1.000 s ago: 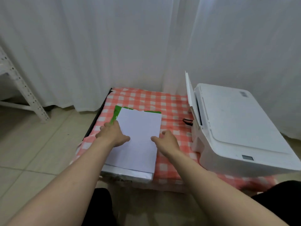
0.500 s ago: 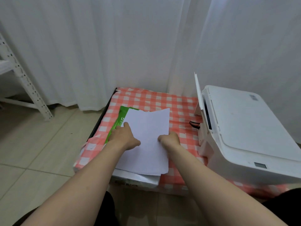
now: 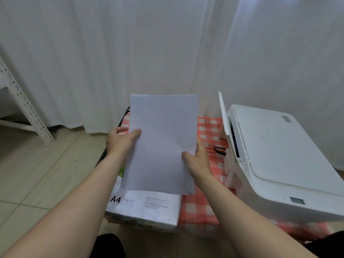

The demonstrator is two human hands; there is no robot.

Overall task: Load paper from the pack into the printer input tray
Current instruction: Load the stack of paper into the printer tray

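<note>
A thin stack of white sheets (image 3: 162,138) is raised off the pack and tilted up toward me. My left hand (image 3: 121,141) grips its left edge and my right hand (image 3: 197,161) grips its right edge lower down. Below the sheets lies the paper pack (image 3: 145,207), white with an "A4" label on its near end; most of its top is hidden. The white printer (image 3: 279,155) sits to the right, with its rear input tray flap (image 3: 222,116) standing upright on its left side above a dark slot.
A low table with a red-and-white checked cloth (image 3: 208,131) carries pack and printer. A black cable (image 3: 218,150) lies beside the printer. White curtains hang behind. A white metal shelf frame (image 3: 26,108) stands on the tiled floor at left.
Both hands have lifted the sheets off the pack and tilted them upright. Earlier the sheets lay flat on the pack under my hands. The camera has moved closer.
</note>
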